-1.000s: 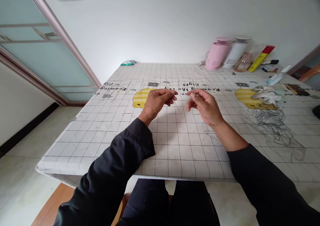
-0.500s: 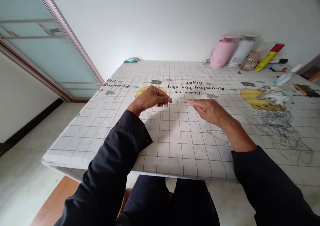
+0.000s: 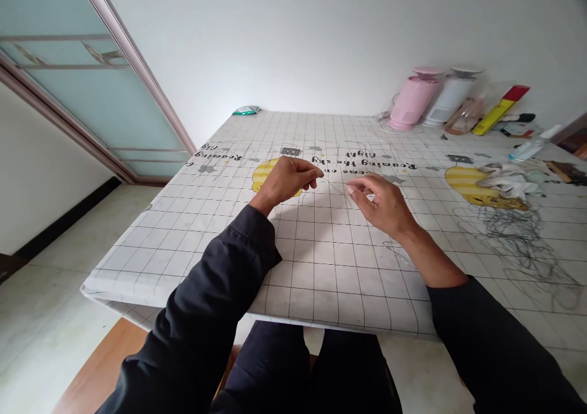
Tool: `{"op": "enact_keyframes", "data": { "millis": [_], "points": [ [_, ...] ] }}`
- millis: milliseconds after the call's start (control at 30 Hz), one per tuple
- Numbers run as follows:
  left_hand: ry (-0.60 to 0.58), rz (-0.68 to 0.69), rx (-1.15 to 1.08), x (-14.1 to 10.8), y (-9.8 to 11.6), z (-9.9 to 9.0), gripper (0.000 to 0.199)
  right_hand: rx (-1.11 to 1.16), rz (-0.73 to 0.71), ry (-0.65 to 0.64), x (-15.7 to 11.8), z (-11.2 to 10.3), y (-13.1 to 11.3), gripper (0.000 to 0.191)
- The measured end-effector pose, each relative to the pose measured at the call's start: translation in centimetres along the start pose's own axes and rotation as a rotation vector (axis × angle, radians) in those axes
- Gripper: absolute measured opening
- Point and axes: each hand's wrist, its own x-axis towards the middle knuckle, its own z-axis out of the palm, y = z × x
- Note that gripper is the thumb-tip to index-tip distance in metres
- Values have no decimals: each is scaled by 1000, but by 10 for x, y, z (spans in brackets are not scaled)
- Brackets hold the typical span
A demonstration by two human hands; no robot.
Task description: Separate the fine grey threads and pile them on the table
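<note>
Over the middle of the tablecloth [image 3: 316, 267], my left hand [image 3: 293, 178] pinches a thin wire [image 3: 337, 186] between thumb and fingers. The wire is barely visible and slants down toward my right hand [image 3: 380, 203]. That hand is bent in, its thumb tip close to the fingertips at the wire; the exact contact is too fine to see. Below my right wrist lies a small loop of similar thin wire [image 3: 398, 250]. Farther right, a loose dark tangle of wire [image 3: 518, 230] spreads over the cloth.
At the back right stand a pink cylindrical device [image 3: 414, 101], a white one [image 3: 449, 99], a clear bottle [image 3: 463, 117] and a yellow-and-red box [image 3: 499, 111]. A crumpled pale cloth [image 3: 509, 178] lies near the tangle. A green packet [image 3: 246, 110] sits at the far left corner.
My right hand has gone from straight, flat fingers to bent fingers with the thumb drawn toward them. The wire between the hands now shows. My left hand stays pinched.
</note>
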Motion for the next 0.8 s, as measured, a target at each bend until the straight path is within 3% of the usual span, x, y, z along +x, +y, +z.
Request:
{"op": "enact_keyframes", "data": {
  "millis": [100,267,433,567,667,800],
  "points": [
    [5,15,-103,0,2,3,21,26,17,14,0,5,2,23],
    [15,0,-82,2,-1,-5,20,137,210,-201,-4,2,-2,36],
    [32,38,-55,5,-2,-24,19,478,292,-454,-2,-11,0,42],
    [12,62,-54,0,3,-34,21,690,265,-521,0,-17,5,45],
    [-39,51,-19,-4,7,-39,20,638,233,-635,0,-22,6,49],
    [-180,11,39,-7,8,-41,18,363,175,-835,-2,-31,4,47]
  ]
}}
